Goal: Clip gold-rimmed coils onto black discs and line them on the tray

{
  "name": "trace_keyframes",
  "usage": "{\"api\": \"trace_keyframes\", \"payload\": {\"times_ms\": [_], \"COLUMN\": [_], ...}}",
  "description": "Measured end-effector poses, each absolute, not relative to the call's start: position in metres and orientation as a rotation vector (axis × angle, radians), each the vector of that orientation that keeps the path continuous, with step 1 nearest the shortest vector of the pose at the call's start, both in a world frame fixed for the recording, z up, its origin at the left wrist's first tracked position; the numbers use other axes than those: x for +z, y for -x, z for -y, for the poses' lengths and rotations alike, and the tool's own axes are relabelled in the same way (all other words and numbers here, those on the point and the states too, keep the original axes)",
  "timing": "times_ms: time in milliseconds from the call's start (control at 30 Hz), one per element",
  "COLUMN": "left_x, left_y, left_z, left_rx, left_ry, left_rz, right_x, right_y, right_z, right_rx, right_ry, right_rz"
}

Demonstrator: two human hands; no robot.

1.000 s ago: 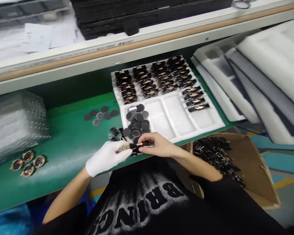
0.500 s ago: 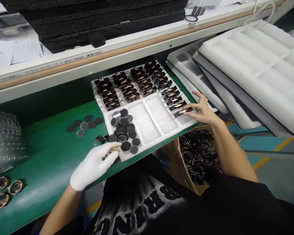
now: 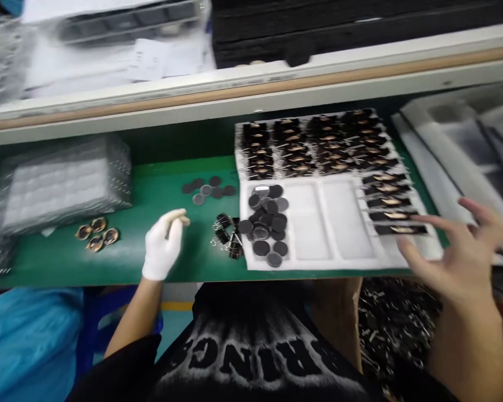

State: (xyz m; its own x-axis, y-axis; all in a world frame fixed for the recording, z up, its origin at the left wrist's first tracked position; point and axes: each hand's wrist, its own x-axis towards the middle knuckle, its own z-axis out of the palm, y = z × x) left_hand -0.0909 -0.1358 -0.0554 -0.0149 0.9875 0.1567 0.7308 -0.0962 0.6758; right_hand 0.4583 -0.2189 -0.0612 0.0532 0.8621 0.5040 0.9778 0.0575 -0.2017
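My left hand, in a white glove, hovers over the green bench left of a small heap of black binder clips; its fingers are blurred, with a beige tip showing at the top. My right hand is bare, its fingers spread and holding nothing, at the right end of a white foam tray. It is nearest the last clipped black-and-gold piece. Rows of such clipped pieces fill the tray's far half. A pile of black discs lies in its left compartment.
Loose discs and three gold rings lie on the bench. A bubble-wrapped stack stands at the left. A cardboard box of binder clips sits below the bench edge. White foam trays lean at the right, under a shelf.
My right hand has let go of the clipped piece in the tray's right column and drawn back, open. My left hand has left the tray's corner and moved left over the bench.
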Motion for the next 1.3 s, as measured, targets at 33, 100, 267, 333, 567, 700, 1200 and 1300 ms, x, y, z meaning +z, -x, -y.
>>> {"api": "trace_keyframes", "payload": {"times_ms": [33, 100, 267, 333, 567, 700, 1200, 1300], "left_x": [-0.068, -0.093, -0.119, -0.116, -0.103, -0.106, -0.102, -0.095], "left_y": [0.104, 0.135, 0.226, 0.265, 0.342, 0.305, 0.150, 0.139], "left_z": [0.135, 0.135, 0.147, 0.153, 0.141, 0.131, 0.127, 0.129], "left_rx": [1.031, 1.148, 1.022, 0.937, 0.558, 0.485, 0.421, 0.299], "left_ry": [-1.843, -1.822, -1.701, -1.597, -1.775, -1.969, -2.263, -2.308], "left_rz": [-1.983, -2.317, -2.771, -2.885, -2.594, -2.457, -2.148, -2.142], "right_x": [-0.061, -0.062, -0.082, -0.092, -0.103, -0.098, -0.086, -0.085], "right_y": [-0.437, -0.389, -0.284, -0.265, -0.266, -0.268, -0.262, -0.262], "right_z": [0.216, 0.210, 0.199, 0.196, 0.186, 0.185, 0.192, 0.191], "right_rx": [-0.352, -0.306, 0.027, 0.093, 0.166, 0.271, 0.661, 0.898], "right_ry": [1.764, 1.661, 1.236, 1.144, 0.986, 0.922, 1.244, 1.302], "right_rz": [1.842, 1.934, 2.340, 2.414, 2.350, 2.360, 1.710, 1.494]}}
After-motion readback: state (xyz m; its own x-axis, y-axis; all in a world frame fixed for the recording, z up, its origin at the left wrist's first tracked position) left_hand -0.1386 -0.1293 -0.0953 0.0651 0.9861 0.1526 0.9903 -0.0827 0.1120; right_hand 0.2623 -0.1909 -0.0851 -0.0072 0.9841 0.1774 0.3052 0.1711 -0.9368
